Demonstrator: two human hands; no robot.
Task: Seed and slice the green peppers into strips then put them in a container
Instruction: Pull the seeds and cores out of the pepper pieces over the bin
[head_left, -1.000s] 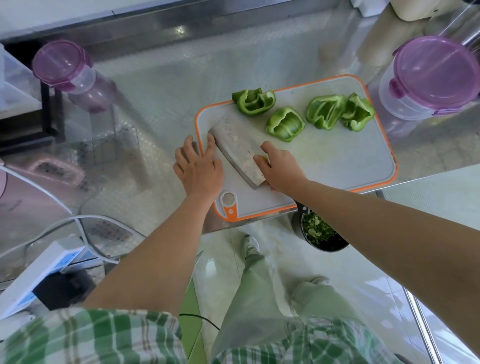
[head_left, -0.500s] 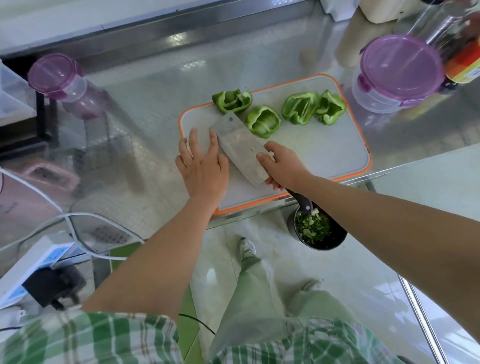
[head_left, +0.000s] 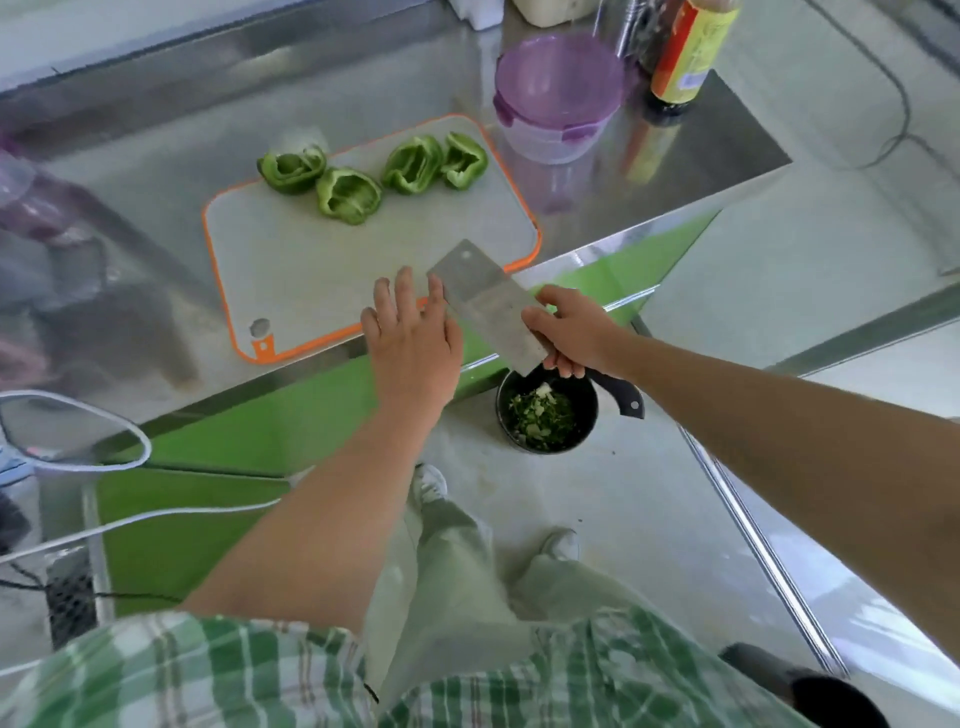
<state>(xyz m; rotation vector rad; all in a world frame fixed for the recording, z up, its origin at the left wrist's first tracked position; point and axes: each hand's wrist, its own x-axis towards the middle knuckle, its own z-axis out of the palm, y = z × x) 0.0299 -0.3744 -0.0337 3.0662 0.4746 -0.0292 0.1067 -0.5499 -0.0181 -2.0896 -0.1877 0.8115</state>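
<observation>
Bright even daylight, pale glare on the steel counter (head_left: 675, 171) right of the cutting board (head_left: 311, 280), soft faint shadows under the green pepper pieces (head_left: 348, 195) on the board, heavy blur smearing the purple jar (head_left: 36, 208) left of the board, wide-angle bending toward the frame edges

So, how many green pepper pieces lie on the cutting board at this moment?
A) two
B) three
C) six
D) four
D: the far side of the cutting board carries the leftmost pepper piece, a second piece, a third piece and the rightmost piece, and no more.
</observation>
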